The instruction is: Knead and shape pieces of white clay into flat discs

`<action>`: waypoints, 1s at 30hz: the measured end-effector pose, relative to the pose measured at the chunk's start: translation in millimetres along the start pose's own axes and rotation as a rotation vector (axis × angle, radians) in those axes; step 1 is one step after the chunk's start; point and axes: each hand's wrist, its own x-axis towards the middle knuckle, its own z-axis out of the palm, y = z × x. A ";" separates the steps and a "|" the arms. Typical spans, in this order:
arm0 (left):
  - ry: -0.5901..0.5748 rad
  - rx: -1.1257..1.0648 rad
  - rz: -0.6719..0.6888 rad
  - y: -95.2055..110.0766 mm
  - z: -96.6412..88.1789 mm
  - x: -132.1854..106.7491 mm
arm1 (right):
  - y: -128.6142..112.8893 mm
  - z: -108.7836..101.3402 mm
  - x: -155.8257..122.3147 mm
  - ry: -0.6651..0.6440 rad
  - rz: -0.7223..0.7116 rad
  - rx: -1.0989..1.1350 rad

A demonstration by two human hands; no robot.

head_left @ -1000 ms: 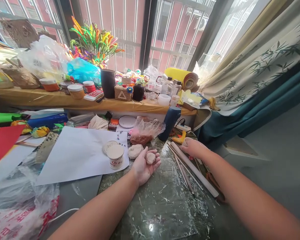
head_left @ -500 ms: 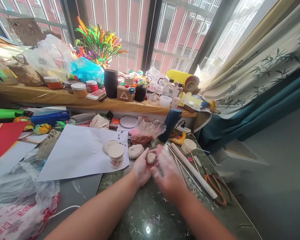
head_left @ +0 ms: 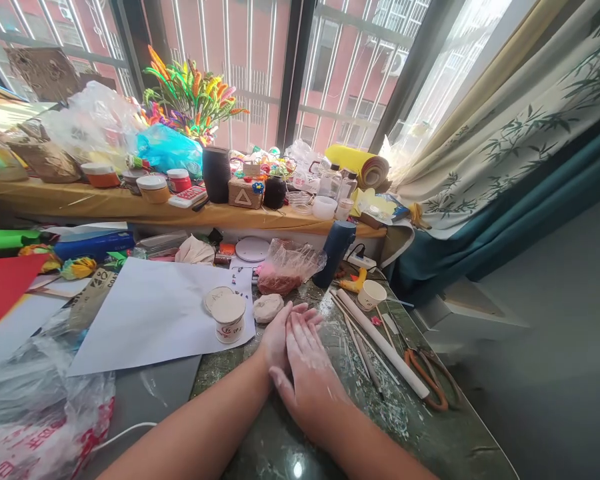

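My left hand [head_left: 277, 339] is turned palm up above the dark table, and my right hand [head_left: 310, 367] lies over it with fingers straight and together. Between the two palms is the small lump of pale clay seen half a second ago, now hidden. White residue coats my right fingers. Just beyond my left hand rests a larger pale clay lump [head_left: 268, 309]. Left of it a paper cup [head_left: 230, 331] stands with a pale round disc [head_left: 229, 307] on top. Another disc [head_left: 211, 297] is partly behind that one.
A large white paper sheet [head_left: 150, 313] covers the left. Reddish clay in a plastic bag [head_left: 285, 270] and a blue cylinder [head_left: 335, 252] stand behind. To the right are a white rolling rod [head_left: 385, 347], thin sticks, orange-handled scissors [head_left: 427, 380] and another paper cup [head_left: 371, 293].
My right hand, blurred before and apart from the small clay lump, has come down over my left palm and covers the lump. The camera view has shifted slightly.
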 end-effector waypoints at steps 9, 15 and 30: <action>-0.040 -0.033 0.024 -3.0 -3.9 3.8 | 6.4 6.7 6.2 0.000 0.024 0.081; -0.039 0.021 0.039 0.2 -3.7 -0.4 | 7.3 -17.6 -1.3 0.090 0.222 0.853; -0.085 0.020 0.068 -3.7 -0.6 -6.9 | 11.2 -15.0 3.5 0.384 0.438 1.211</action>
